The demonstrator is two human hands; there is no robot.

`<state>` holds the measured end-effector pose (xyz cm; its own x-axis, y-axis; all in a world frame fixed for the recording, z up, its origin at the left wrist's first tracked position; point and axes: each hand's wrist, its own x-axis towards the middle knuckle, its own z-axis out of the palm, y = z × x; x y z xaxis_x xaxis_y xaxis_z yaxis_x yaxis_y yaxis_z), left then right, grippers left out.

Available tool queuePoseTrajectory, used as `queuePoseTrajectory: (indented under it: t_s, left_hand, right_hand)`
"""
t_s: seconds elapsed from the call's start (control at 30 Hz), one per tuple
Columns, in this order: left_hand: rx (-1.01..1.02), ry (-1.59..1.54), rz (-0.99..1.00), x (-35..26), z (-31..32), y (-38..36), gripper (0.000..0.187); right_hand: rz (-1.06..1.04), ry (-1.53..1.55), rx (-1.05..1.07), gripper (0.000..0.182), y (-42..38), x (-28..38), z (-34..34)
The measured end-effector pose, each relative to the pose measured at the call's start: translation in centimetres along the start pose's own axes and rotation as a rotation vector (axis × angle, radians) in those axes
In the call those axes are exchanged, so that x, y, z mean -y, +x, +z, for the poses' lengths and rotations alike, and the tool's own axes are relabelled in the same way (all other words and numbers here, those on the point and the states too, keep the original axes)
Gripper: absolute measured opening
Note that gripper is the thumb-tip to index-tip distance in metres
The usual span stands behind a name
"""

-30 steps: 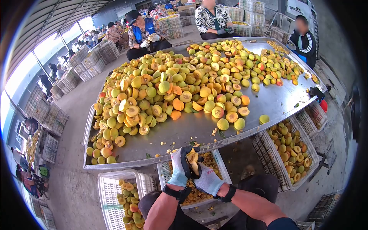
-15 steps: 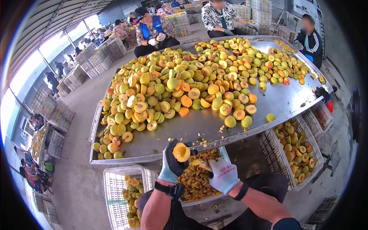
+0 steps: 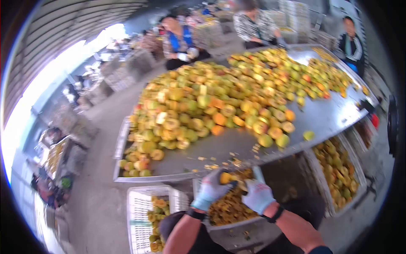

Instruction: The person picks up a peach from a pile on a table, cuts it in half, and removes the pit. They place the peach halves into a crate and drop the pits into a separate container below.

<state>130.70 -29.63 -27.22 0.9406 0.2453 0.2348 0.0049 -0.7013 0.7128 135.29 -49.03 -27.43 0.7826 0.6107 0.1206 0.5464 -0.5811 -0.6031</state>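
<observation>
My left hand, in a pale glove with dark finger coating, is closed round an orange-yellow peach half. Close on its right, my gloved right hand is closed on a small tool, blurred, its tip near the fruit. Both hands are just above a crate full of brownish-orange peach scraps, in front of the table edge. Beyond them, a heap of halved yellow-green peaches covers much of the metal table.
A white crate with peach halves stands on the left, and another peach-filled crate on the right. Pale bits lie along the table's near edge. Several people sit beyond the table; stacked crates stand behind.
The view has swung, so the scene sits further right and is blurred. My left hand has tilted the peach half toward my right hand, and the hands are closer together.
</observation>
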Motion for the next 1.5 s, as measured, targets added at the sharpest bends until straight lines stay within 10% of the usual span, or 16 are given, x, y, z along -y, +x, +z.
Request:
queuePoseTrajectory:
  t_s: [0.33, 0.4, 0.5, 0.7, 0.77, 0.87, 0.97, 1.07, 1.2, 1.3, 1.5]
  left_hand:
    - [-0.115, 0.148, -0.134, 0.7, 1.9, -1.4, 0.052]
    - [0.32, -0.535, -0.464, 3.7, 1.9, -0.8, 0.049]
    - [0.19, -0.897, -0.441, 5.5, 1.9, -2.8, 0.051]
    - [0.034, -0.275, -0.018, 6.4, 0.5, -2.7, 0.041]
    - [0.08, -0.582, -0.224, 3.7, 0.1, -2.9, 0.039]
    - [0.177, -0.586, -0.01, 7.2, 1.1, -1.8, 0.049]
    - [0.225, -0.213, -0.122, -5.1, -3.2, -3.4, 0.056]
    - [0.014, -0.157, -0.117, -5.3, -1.5, -4.3, 0.06]
    - [-0.36, -0.211, -0.138, -5.3, 0.5, -5.6, 0.04]
    - [-0.128, -0.93, -0.518, -2.8, 0.6, -6.0, 0.035]
    - [-0.098, -0.854, -0.653, -1.6, 0.5, -7.3, 0.046]
  right_hand:
    - [0.071, 0.068, 0.193, 0.034, 0.2, -1.7, 2.0]
    - [0.005, 0.115, 0.154, 0.036, 0.0, -1.1, 1.5]
    - [-0.043, 0.008, 0.196, 0.04, -0.5, 0.9, -0.5]
    - [-0.078, 0.192, 0.346, 0.029, -0.5, -0.9, 2.7]
    - [-0.043, 0.137, 0.429, 0.043, -0.3, 0.2, -0.3]
    - [-0.158, 0.371, 0.252, 0.03, -0.3, -1.6, 0.8]
    - [-0.363, 0.29, 0.092, 0.041, -2.8, -1.6, -2.6]
    - [-0.032, 0.107, 0.353, 0.036, -2.2, 0.6, -6.1]
    - [-0.193, 0.185, 0.244, 0.026, -3.2, 0.8, -2.4]
    - [-0.029, 0.385, 0.242, 0.023, -3.7, 2.0, -1.4]
    - [-0.197, 0.126, 0.16, 0.046, -2.6, 2.5, -0.9]
